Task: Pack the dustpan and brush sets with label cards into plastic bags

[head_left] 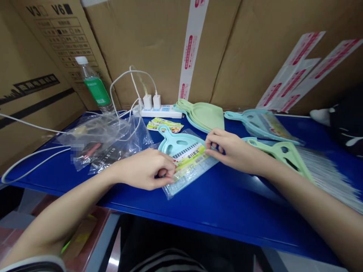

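Observation:
A light blue dustpan in a clear plastic bag (184, 158) lies on the blue table (215, 204) in front of me, with a green and yellow paper label across it. My left hand (147, 168) pinches the bag's near left edge by the label. My right hand (232, 149) pinches the bag's right edge at the label's far end. Both hands are closed on the bag.
Behind lie stacked green dustpans (205, 113), a bagged blue dustpan (263, 124), and a green brush with white bristles (286, 153) at right. Loose labels (164, 124), a power strip with chargers (159, 109), a bottle (95, 87) and clear bags (104, 139) sit left. Cardboard boxes (147, 41) wall the back.

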### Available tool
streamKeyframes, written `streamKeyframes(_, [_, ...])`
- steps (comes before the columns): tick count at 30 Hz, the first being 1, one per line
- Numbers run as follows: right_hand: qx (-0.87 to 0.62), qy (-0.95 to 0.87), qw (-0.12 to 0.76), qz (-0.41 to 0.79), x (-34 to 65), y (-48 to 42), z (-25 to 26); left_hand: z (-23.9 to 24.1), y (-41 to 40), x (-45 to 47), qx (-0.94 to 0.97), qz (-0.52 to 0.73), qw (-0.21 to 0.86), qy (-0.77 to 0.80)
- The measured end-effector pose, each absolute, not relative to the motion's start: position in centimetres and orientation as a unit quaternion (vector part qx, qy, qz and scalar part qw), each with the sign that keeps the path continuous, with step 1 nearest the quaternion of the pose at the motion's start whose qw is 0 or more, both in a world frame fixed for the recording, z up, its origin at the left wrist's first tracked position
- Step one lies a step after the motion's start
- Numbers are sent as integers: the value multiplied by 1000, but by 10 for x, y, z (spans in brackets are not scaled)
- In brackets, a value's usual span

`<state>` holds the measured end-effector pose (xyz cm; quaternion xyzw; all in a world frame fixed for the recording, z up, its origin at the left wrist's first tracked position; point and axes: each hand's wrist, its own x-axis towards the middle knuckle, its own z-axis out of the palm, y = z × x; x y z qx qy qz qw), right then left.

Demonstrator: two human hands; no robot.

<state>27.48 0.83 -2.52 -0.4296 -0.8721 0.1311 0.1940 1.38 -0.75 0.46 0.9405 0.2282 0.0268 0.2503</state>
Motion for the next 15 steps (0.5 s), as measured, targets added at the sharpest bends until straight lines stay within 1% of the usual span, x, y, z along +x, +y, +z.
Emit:
streamKeyframes(8, [-446, -867, 158, 158, 279, 7, -21, 5, -2, 12, 940, 6, 257, 224])
streamKeyframes(15, [-443, -869, 104, 195, 279, 7, -16, 5, 0, 10, 948, -4, 230, 222])
